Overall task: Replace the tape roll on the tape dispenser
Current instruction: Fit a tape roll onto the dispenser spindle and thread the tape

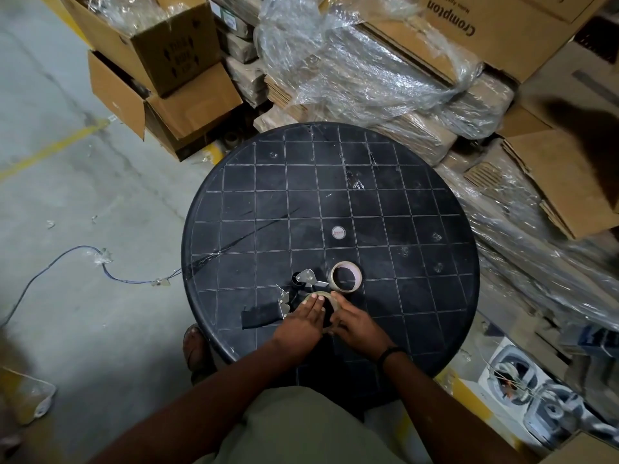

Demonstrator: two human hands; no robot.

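Note:
A tape dispenser (pixel 284 301) with a black handle and metal parts lies on its side near the front of the round black table (pixel 418 229). One tape roll (pixel 322 294) sits at the dispenser's spool, mostly hidden under my fingers. My left hand (pixel 299 321) lies flat over that roll and my right hand (pixel 355 321) grips its right edge. A second roll (pixel 346 276), pale with an open core, lies flat on the table just behind my right hand, untouched.
A small round silver cap (pixel 338 232) marks the table's centre. Cardboard boxes (pixel 167 61) and plastic-wrapped stacks (pixel 385 78) crowd the back and right. A thin cable (pixel 67 259) runs over the concrete floor at left. My shoe (pixel 196 346) shows under the table's front edge.

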